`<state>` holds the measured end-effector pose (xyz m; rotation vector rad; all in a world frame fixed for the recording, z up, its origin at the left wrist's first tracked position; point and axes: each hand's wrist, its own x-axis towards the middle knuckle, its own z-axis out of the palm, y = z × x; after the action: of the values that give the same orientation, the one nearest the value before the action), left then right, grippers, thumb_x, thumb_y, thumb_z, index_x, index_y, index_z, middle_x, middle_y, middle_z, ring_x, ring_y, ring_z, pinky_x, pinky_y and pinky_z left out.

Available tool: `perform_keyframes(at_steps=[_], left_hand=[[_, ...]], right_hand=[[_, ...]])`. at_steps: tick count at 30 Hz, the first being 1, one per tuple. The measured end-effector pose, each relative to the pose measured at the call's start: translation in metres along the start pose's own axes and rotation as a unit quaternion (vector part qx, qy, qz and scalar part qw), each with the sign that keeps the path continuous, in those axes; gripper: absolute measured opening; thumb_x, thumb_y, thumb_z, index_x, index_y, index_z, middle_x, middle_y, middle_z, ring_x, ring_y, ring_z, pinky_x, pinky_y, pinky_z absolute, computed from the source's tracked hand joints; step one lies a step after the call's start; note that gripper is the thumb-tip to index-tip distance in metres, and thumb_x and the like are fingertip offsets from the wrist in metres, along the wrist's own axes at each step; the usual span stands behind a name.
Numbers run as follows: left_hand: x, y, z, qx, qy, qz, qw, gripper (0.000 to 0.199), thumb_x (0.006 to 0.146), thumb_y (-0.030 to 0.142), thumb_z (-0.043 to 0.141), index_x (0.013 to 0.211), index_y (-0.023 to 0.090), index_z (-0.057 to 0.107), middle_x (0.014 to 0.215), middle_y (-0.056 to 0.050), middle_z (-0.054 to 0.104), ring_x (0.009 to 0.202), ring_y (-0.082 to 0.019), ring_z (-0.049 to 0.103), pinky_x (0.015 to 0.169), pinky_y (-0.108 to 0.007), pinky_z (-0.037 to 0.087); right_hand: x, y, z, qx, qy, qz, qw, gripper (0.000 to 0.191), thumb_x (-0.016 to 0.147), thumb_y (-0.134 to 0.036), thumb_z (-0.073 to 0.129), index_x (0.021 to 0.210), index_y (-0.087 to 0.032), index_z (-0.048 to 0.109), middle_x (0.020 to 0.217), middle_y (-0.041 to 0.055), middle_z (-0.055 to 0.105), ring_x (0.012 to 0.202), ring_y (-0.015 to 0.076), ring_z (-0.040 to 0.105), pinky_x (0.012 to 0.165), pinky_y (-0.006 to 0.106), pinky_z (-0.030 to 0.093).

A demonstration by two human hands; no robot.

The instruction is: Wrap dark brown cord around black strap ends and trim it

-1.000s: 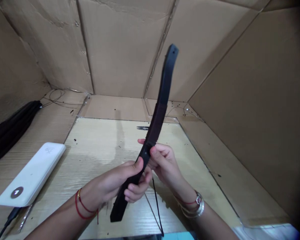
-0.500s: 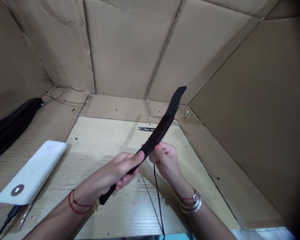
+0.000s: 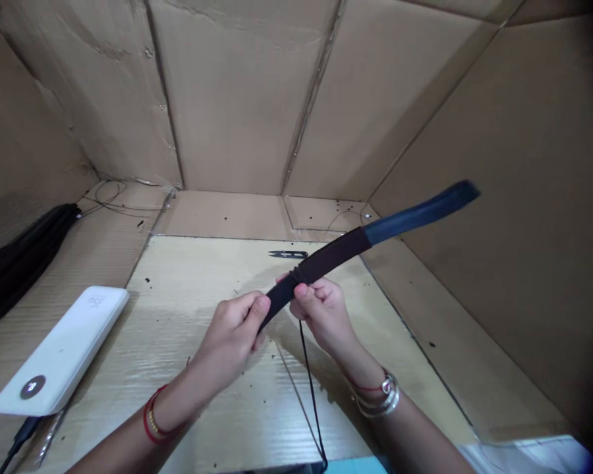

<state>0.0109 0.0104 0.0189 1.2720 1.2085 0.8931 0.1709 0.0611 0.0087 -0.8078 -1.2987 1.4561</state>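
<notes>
A long, dark, slightly curved strip (image 3: 333, 257) slants up to the right above the board, its bluish far end bending over past the board's edge. My left hand (image 3: 240, 322) is closed round its lower part, thumb on top. Close beside it, my right hand (image 3: 321, 306) pinches the strip near its middle, where some dark cord is wrapped across it. A black cord (image 3: 310, 382) hangs from under my right hand down to the front edge. The strip's lower end is hidden behind my left hand.
Small black thread snips (image 3: 289, 254) lie at the back of the pale board (image 3: 202, 263). A white power bank (image 3: 64, 349) with a cable is at the left, near a dark bundle (image 3: 27, 263) and loose thin cord. Cardboard walls (image 3: 237, 99) stand behind and at the sides.
The strip has tilted, its far end swinging right and its lower end no longer showing. My left hand has turned and moved slightly; my right hand keeps its pinch.
</notes>
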Motion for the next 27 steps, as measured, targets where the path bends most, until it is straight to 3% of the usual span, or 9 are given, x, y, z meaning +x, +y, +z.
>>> perform_keyframes(at_steps=[4, 7, 9, 11, 13, 14, 20, 25, 27], left_hand=[[0.001, -0.002, -0.001, -0.274, -0.203, -0.135, 0.931, 0.049, 0.092, 0.066, 0.034, 0.078, 0.021, 0.046, 0.042, 0.01, 0.031, 0.03, -0.006, 0.018, 0.03, -0.017, 0.022], [0.002, -0.004, -0.001, -0.294, -0.338, -0.17, 0.877, 0.059, 0.09, 0.073, 0.019, 0.073, 0.022, 0.043, 0.039, 0.011, 0.025, 0.028, -0.006, 0.013, 0.027, -0.019, 0.019], [0.001, -0.004, -0.001, -0.207, -0.278, -0.135, 0.928, 0.063, 0.088, 0.077, 0.018, 0.077, 0.022, 0.046, 0.042, 0.008, 0.034, 0.031, -0.008, 0.025, 0.032, -0.02, 0.026], [0.0, -0.002, -0.001, -0.058, -0.104, -0.044, 0.992, 0.056, 0.089, 0.073, 0.032, 0.085, 0.021, 0.05, 0.052, 0.004, 0.048, 0.044, -0.01, 0.042, 0.044, -0.021, 0.037], [-0.003, -0.001, 0.0, 0.075, 0.021, 0.043, 0.996, 0.046, 0.093, 0.064, 0.038, 0.087, 0.02, 0.051, 0.062, 0.002, 0.054, 0.057, -0.012, 0.05, 0.055, -0.024, 0.04], [-0.004, 0.0, 0.0, 0.114, 0.036, 0.07, 0.99, 0.044, 0.095, 0.06, 0.036, 0.086, 0.02, 0.052, 0.064, 0.001, 0.055, 0.06, -0.013, 0.051, 0.058, -0.025, 0.04], [-0.005, -0.001, 0.0, 0.096, -0.002, 0.101, 0.99, 0.043, 0.096, 0.056, 0.037, 0.079, 0.019, 0.05, 0.056, 0.003, 0.05, 0.05, -0.011, 0.046, 0.052, -0.025, 0.034], [-0.003, 0.002, -0.01, -0.112, -0.201, -0.027, 0.973, 0.063, 0.091, 0.073, 0.017, 0.082, 0.019, 0.05, 0.047, 0.006, 0.042, 0.036, -0.008, 0.034, 0.039, -0.022, 0.027], [-0.002, 0.002, -0.011, -0.083, -0.201, -0.001, 0.976, 0.061, 0.09, 0.074, 0.023, 0.091, 0.019, 0.051, 0.055, 0.004, 0.047, 0.042, -0.01, 0.04, 0.043, -0.022, 0.033]], right_hand=[[-0.006, -0.007, -0.001, -0.019, -0.035, -0.011, 0.999, 0.046, 0.078, -0.053, 0.073, 0.097, -0.011, 0.07, 0.051, -0.0082, 0.027, 0.045, 0.0037, 0.021, 0.044, 0.02, 0.012], [-0.012, -0.012, 0.001, 0.006, -0.064, -0.003, 0.998, 0.044, 0.077, -0.051, 0.075, 0.099, -0.014, 0.07, 0.05, -0.0085, 0.028, 0.044, 0.0034, 0.021, 0.043, 0.02, 0.013], [-0.015, -0.014, 0.005, 0.009, -0.039, -0.026, 0.999, 0.036, 0.075, -0.048, 0.078, 0.085, -0.014, 0.07, 0.05, -0.0075, 0.034, 0.043, 0.0029, 0.023, 0.042, 0.02, 0.016], [-0.015, -0.015, 0.009, -0.017, 0.014, -0.052, 0.998, 0.033, 0.073, -0.044, 0.08, 0.075, -0.014, 0.066, 0.052, -0.0054, 0.041, 0.045, 0.0033, 0.027, 0.042, 0.02, 0.019], [-0.013, -0.013, 0.012, -0.042, 0.046, -0.053, 0.997, 0.035, 0.072, -0.044, 0.081, 0.073, -0.013, 0.065, 0.054, -0.0042, 0.045, 0.046, 0.0039, 0.029, 0.043, 0.02, 0.02], [-0.011, -0.011, 0.013, -0.05, 0.053, -0.047, 0.996, 0.036, 0.072, -0.045, 0.08, 0.073, -0.013, 0.064, 0.054, -0.004, 0.045, 0.046, 0.004, 0.029, 0.043, 0.02, 0.021], [-0.008, -0.001, 0.007, -0.034, 0.043, -0.026, 0.998, 0.038, 0.076, -0.048, 0.076, 0.073, -0.012, 0.063, 0.052, -0.005, 0.041, 0.045, 0.003, 0.025, 0.042, 0.019, 0.017], [-0.014, -0.006, 0.004, 0.034, -0.058, 0.029, 0.997, 0.044, 0.076, -0.05, 0.077, 0.098, -0.012, 0.07, 0.049, -0.0087, 0.03, 0.043, 0.0028, 0.02, 0.044, 0.02, 0.013], [-0.012, -0.005, 0.005, 0.03, -0.03, 0.019, 0.999, 0.046, 0.075, -0.051, 0.077, 0.096, -0.012, 0.071, 0.049, -0.0082, 0.031, 0.043, 0.0031, 0.021, 0.044, 0.02, 0.014]])
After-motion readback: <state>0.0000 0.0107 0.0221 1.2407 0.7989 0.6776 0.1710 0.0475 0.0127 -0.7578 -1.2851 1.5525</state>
